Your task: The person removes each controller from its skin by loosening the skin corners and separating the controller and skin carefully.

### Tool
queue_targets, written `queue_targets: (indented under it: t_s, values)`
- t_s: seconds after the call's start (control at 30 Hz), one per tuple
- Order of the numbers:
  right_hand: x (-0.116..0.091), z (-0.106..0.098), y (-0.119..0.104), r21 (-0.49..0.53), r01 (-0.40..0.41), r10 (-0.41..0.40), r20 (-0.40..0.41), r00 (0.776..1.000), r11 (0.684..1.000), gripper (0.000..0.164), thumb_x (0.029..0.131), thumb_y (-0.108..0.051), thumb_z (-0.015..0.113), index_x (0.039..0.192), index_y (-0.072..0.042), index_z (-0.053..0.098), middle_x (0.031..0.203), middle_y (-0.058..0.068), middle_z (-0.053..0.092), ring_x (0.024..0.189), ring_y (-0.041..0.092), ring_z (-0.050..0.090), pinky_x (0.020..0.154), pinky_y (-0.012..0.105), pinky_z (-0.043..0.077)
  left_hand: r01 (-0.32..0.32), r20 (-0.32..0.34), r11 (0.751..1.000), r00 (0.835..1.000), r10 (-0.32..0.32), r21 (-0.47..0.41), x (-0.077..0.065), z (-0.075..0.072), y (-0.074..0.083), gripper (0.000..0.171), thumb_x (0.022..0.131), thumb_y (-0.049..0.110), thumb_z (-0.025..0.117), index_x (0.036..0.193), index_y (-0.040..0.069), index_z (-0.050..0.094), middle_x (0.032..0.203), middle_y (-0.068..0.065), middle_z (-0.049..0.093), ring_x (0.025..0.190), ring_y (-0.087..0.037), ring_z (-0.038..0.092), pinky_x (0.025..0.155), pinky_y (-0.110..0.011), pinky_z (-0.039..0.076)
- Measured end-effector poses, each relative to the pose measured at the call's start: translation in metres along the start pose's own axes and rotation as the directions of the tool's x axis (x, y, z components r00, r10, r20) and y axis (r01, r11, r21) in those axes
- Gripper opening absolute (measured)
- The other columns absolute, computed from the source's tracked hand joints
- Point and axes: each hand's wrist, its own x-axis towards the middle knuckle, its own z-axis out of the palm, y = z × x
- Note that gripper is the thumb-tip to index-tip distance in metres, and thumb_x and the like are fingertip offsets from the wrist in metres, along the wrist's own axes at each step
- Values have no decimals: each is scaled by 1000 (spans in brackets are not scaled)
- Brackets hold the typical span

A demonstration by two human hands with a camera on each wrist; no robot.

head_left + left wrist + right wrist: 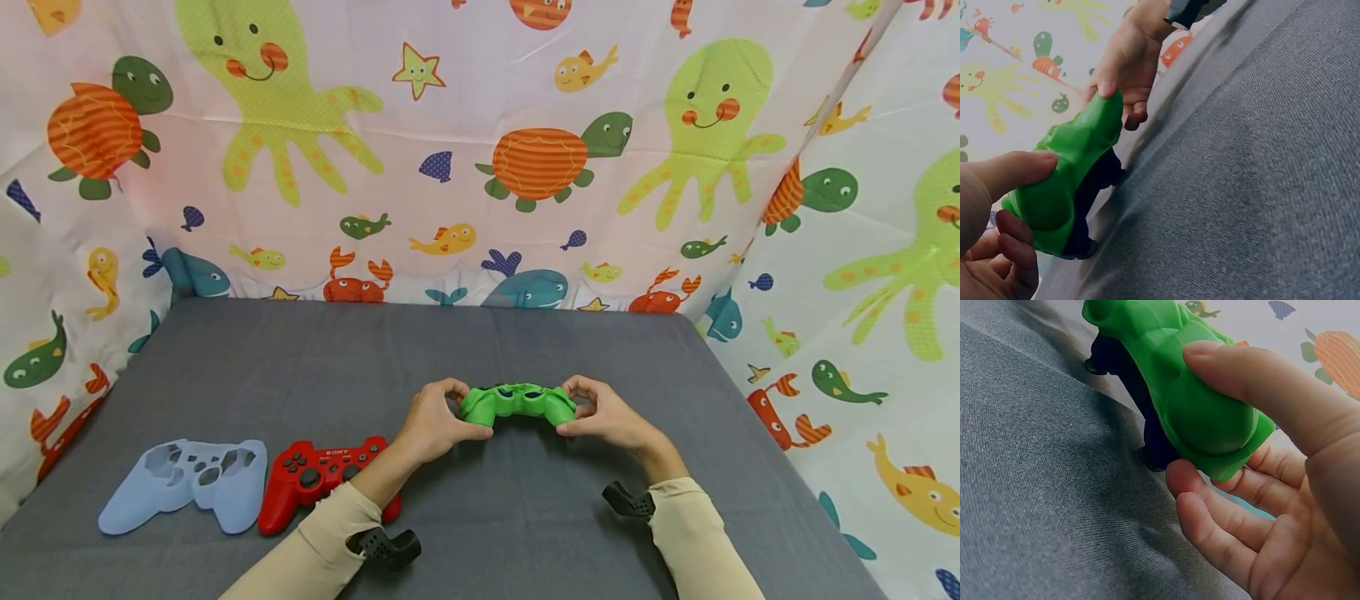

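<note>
Gripping outside right-wrist view: left hand (pixel 437 423)

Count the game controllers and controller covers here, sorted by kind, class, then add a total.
Controllers: 2 (red controller, dark blue controller)
Covers: 2 (pale blue cover, green cover)
Total: 4

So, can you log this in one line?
left fingers: grip green controller | right fingers: grip green controller | red controller, blue cover: on table
</note>
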Motion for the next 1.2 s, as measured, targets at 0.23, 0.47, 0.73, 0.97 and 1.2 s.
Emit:
queue_targets:
  t_s: [0.23, 0.47, 0.73, 0.97, 1.2]
  values:
    - [-1, -1, 0, -8, -1, 1, 6, 1000, 1000, 43, 85, -4, 77, 115, 1, 47, 116, 5, 54, 69, 11, 64, 67, 25, 54, -7, 10, 1000, 1000, 7, 21, -3, -1, 3, 50, 64, 25, 97, 102, 10, 68, 99, -6, 65, 88, -20, 57, 72, -31, 48]
    - [1, -2, 3, 19, 21, -20, -13, 1000, 1000, 43, 86, 0, 75, 119, 5, 48, 113, 4, 55, 75, 8, 66, 68, 28, 56, -7, 15, 1000, 1000, 7, -2, -4, 1, 3, 46, 67, 26, 95, 100, 11, 65, 97, -6, 62, 86, -19, 54, 70, -30, 45]
    - [1, 0, 5, 36, 39, -38, -22, 999, 999, 44, 83, 2, 77, 117, 8, 50, 100, 1, 56, 65, 4, 59, 60, 23, 50, -9, 76, 998, 997, 14, -61, -3, 1, 3, 52, 73, 19, 92, 107, 10, 54, 100, -9, 54, 67, -15, 57, 63, -29, 44]
    - [1, -2, 2, 18, 32, -32, -20, 999, 999, 45, 82, 1, 79, 118, 8, 54, 85, -5, 62, 61, 2, 57, 58, 21, 48, -10, 92, 998, 996, 16, -62, -2, 1, 1, 53, 73, 19, 92, 109, 8, 54, 102, -10, 53, 65, -15, 59, 62, -29, 46]
    - [1, -2, 3, 15, 46, -46, -20, 999, 999, 41, 84, 1, 78, 116, 9, 55, 78, -9, 64, 58, 0, 55, 57, 19, 46, -5, 69, 999, 998, 7, -36, -2, 1, 0, 53, 73, 22, 91, 109, 8, 56, 102, -10, 55, 67, -15, 57, 64, -29, 46]
